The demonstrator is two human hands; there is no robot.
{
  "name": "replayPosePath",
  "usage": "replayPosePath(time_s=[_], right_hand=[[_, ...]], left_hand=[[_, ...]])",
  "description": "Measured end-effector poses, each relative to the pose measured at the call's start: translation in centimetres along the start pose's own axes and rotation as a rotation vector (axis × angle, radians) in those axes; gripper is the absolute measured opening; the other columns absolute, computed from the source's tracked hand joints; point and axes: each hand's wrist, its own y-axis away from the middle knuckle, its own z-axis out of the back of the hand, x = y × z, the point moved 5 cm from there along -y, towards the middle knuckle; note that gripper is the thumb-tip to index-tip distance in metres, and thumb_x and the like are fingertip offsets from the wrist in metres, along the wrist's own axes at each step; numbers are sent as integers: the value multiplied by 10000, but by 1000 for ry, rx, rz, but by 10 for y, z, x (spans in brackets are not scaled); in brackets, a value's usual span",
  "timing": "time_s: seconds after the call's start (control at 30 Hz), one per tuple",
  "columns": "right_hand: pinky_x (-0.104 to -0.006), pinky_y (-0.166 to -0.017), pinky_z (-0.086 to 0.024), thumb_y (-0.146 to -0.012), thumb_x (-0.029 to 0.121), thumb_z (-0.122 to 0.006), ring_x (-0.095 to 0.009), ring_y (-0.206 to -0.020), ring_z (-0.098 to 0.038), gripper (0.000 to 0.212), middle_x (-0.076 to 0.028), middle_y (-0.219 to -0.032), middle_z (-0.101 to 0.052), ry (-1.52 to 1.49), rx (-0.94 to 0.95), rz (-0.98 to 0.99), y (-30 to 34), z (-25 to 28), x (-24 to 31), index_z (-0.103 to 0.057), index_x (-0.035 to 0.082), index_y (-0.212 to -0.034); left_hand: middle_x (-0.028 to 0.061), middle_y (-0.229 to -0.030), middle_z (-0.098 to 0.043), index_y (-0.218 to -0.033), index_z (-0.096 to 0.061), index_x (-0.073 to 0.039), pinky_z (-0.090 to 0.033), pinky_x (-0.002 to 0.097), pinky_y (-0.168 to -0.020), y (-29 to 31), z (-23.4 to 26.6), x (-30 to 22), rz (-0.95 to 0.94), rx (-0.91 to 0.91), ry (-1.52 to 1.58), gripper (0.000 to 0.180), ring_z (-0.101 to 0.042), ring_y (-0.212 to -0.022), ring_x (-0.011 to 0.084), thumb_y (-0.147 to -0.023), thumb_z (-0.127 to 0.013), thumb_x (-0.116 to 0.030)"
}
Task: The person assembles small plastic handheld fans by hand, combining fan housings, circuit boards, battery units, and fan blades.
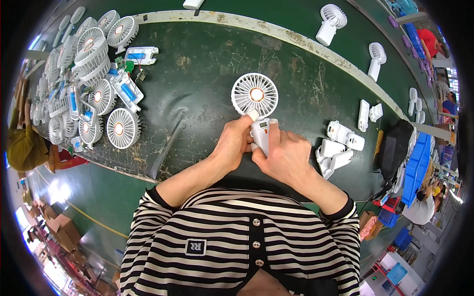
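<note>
A white handheld fan [256, 94] with an orange ring at its hub is between my two hands, over the near middle of the dark green table. My left hand [231, 141] grips the joint of head and handle, its thumb on the lower rim of the grille. Closed around the handle [261, 138] is my right hand [287, 153], fingers along its right side. A small dark display and an orange mark show on the handle. My palms hide its lower end.
At left lies a heap of fan heads and opened handles [91, 89] with blue batteries and circuit boards. White handle shells [338, 148] lie at right, near a black bag [395, 143]. Finished-looking fans [332, 23] stand on a green strip beyond the pale table edging [276, 27].
</note>
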Motion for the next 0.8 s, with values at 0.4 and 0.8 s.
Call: replayPosePath(time_s=[0.4, 0.8], right_hand=[[-329, -377, -422, -580, 233, -624, -224, -385, -522, 436, -96, -482, -530, 0, 2, -1, -3, -2, 1, -540, -89, -863], [-309, -436, -453, -625, 219, -695, -224, -478, -570, 432, -104, -568, -573, -276, -19, -173, 14, 12, -6, -541, -48, -928]], left_hand=[[73, -842, -605, -924, -580, 8, -472, 269, -606, -1, 2, 0, -48, -57, -47, 301, -584, -722, 131, -847, -534, -279], [92, -891, -622, -971, -584, 29, -512, 282, -700, 3, 5, -9, -60, -57, -12, 237, -614, -790, 162, -833, -577, -164]])
